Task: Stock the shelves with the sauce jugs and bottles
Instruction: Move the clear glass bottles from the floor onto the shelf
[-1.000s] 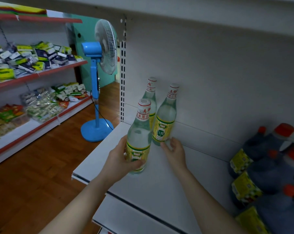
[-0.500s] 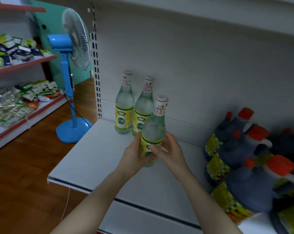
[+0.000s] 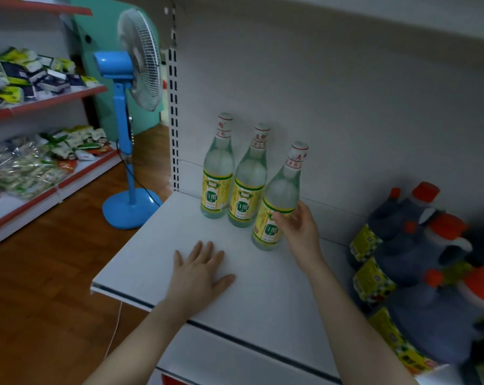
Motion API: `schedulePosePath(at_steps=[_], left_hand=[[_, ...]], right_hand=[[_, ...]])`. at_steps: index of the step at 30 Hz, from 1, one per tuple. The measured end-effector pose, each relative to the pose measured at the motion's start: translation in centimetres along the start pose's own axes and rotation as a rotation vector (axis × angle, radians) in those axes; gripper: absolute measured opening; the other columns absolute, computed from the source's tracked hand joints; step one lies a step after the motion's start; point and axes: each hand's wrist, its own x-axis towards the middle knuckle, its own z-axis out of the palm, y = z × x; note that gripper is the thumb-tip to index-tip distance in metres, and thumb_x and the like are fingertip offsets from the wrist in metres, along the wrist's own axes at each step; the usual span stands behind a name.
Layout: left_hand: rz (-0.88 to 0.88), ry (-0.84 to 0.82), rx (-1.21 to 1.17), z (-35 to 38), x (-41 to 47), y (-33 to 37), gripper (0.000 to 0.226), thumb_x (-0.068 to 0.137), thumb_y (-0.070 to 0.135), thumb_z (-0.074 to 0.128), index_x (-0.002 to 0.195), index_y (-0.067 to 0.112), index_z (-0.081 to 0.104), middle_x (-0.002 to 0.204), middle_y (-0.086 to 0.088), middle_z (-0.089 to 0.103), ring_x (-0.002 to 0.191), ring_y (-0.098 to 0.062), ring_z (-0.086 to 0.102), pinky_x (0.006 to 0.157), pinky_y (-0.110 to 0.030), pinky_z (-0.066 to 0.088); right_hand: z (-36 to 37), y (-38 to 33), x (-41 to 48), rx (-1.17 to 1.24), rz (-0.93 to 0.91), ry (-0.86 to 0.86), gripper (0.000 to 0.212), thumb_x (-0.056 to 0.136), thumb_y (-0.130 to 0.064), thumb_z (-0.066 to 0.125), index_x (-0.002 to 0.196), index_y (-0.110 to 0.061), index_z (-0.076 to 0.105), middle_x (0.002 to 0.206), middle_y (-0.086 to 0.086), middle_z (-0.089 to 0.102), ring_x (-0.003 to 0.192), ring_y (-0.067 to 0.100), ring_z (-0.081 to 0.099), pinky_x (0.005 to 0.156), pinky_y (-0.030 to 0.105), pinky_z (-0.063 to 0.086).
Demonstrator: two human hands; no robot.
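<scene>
Third bottle (image 3: 277, 207) now stands on the shelf (image 3: 152, 262), right hand (image 3: 297, 227) grip loose against it, left hand (image 3: 199, 270) flat, empty.

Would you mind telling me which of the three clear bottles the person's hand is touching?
The rightmost bottle, nearest the dark jugs; the right hand rests against its label, while the other two stand untouched.

A wood floor (image 3: 40, 287) fills the lower left. A blue fan (image 3: 129, 134) stands at centre left before a teal wall (image 3: 96, 31). At far left, red-edged racks (image 3: 49, 98) hold packets. A white back panel (image 3: 332, 107) spans the upper right, dimly lit.
</scene>
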Motion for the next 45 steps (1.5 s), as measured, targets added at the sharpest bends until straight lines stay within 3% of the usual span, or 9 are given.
schedulePosePath(at_steps=[4,9,13,18,22,27,31,40,45], left_hand=[[-0.005,0.032,-0.004,0.4,0.2,-0.1,0.129,0.041,0.084,-0.032,0.144,0.031,0.024,0.157,0.002,0.013,0.145,-0.021,0.007,0.111,-0.056,0.008],[0.006,0.035,0.02,0.2,0.1,0.0,0.121,0.049,0.086,-0.023,0.144,0.03,0.025,0.156,0.001,0.015,0.144,-0.022,0.009,0.111,-0.055,0.01],[0.012,0.049,0.011,0.4,0.2,-0.1,0.125,0.047,0.085,-0.027,0.144,0.028,0.027,0.156,0.0,0.017,0.144,-0.023,0.011,0.11,-0.056,0.01],[0.019,0.052,0.024,0.4,0.2,-0.1,0.111,0.056,0.084,-0.011,0.144,0.027,0.028,0.156,0.0,0.017,0.144,-0.023,0.011,0.11,-0.056,0.01],[0.01,0.057,0.019,0.7,0.2,-0.2,0.121,0.05,0.086,-0.023,0.144,0.028,0.028,0.156,0.0,0.017,0.144,-0.023,0.011,0.11,-0.056,0.01],[0.008,0.041,0.041,0.6,0.3,-0.3,0.122,0.047,0.084,-0.027,0.144,0.03,0.023,0.157,0.002,0.013,0.145,-0.021,0.008,0.111,-0.054,0.009],[0.01,0.08,0.009,0.6,0.2,-0.3,0.112,0.058,0.086,-0.011,0.142,0.027,0.032,0.155,-0.002,0.022,0.144,-0.024,0.015,0.11,-0.057,0.012],[0.007,0.044,0.036,0.4,0.1,-0.3,0.115,0.053,0.086,-0.015,0.144,0.028,0.025,0.156,0.002,0.015,0.145,-0.02,0.009,0.111,-0.054,0.009],[0.012,0.046,0.038,0.2,0.1,-0.2,0.1,0.061,0.076,-0.003,0.142,0.028,0.029,0.155,0.002,0.018,0.144,-0.02,0.012,0.111,-0.054,0.014]], right_hand=[[-0.2,0.5,1.4,-0.016,-0.001,0.038,0.048,0.083,-0.01,0.067,0.127,-0.005,0.048,0.124,0.009,0.06,0.11,0.017,0.058,0.084,0.015,0.049],[0.1,0.9,2.8,-0.024,-0.015,0.047,0.05,0.084,-0.008,0.064,0.13,-0.006,0.045,0.127,0.008,0.058,0.112,0.016,0.057,0.095,0.03,0.047],[0.2,1.5,3.3,-0.045,-0.019,0.039,0.058,0.082,-0.009,0.068,0.133,-0.009,0.041,0.128,0.004,0.055,0.113,0.014,0.055,0.088,0.014,0.047],[0.7,4.0,2.2,-0.107,0.126,0.112,0.072,0.069,-0.005,0.079,0.128,-0.003,0.038,0.115,0.005,0.055,0.103,0.018,0.055,0.087,0.028,0.047],[1.1,5.8,1.9,-0.15,0.152,0.126,0.054,0.068,-0.006,0.079,0.112,-0.007,0.048,0.11,0.008,0.062,0.1,0.023,0.06,0.09,0.04,0.047],[1.2,5.8,2.0,-0.14,0.137,0.107,0.047,0.071,-0.003,0.076,0.105,-0.018,0.047,0.103,0.004,0.06,0.096,0.02,0.058,0.087,0.036,0.045],[1.3,5.9,2.0,-0.17,0.13,0.1,0.049,0.072,-0.004,0.075,0.113,-0.012,0.049,0.105,0.005,0.06,0.098,0.022,0.058,0.088,0.035,0.045],[1.4,5.5,1.7,-0.23,0.155,0.069,0.051,0.076,-0.008,0.073,0.12,-0.012,0.047,0.109,0.003,0.059,0.107,0.026,0.058,0.092,0.039,0.045],[1.3,3.9,0.2,-0.373,0.215,0.078,0.053,0.081,-0.015,0.069,0.126,-0.002,0.043,0.126,0.017,0.055,0.118,0.031,0.051,0.092,0.033,0.04]])
